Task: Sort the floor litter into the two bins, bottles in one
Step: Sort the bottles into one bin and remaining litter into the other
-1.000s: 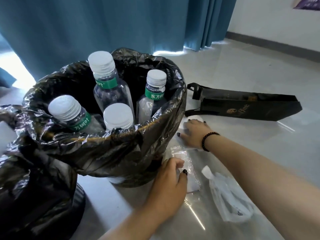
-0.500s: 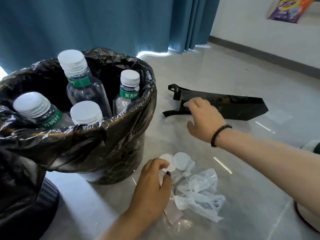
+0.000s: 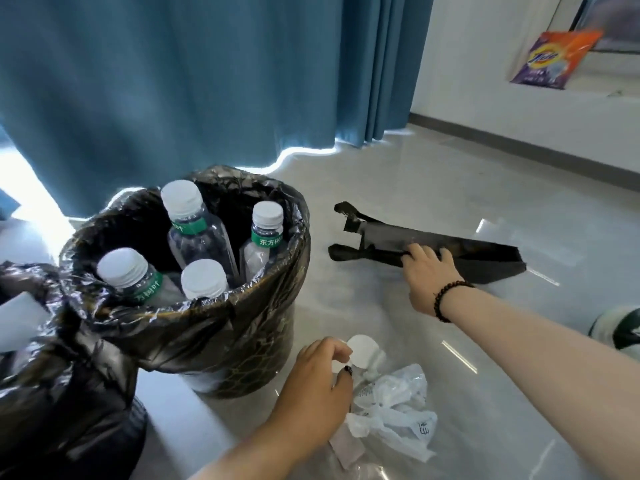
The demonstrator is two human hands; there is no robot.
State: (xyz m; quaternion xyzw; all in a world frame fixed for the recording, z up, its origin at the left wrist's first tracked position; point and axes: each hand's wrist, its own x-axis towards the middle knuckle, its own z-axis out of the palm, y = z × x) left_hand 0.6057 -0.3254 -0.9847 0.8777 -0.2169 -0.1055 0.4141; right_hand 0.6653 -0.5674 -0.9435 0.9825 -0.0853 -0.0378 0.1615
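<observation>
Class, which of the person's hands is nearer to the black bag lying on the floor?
Right. The right hand rests on the black bag; the left hand is well short of it, at the white plastic litter by the bin.

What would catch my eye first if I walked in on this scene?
Probably the black-lined bin at left, with four white-capped bottles standing in it. Right of it, the right hand touches a flat black bag on the floor, while the left hand gathers crumpled white plastic litter in front.
</observation>
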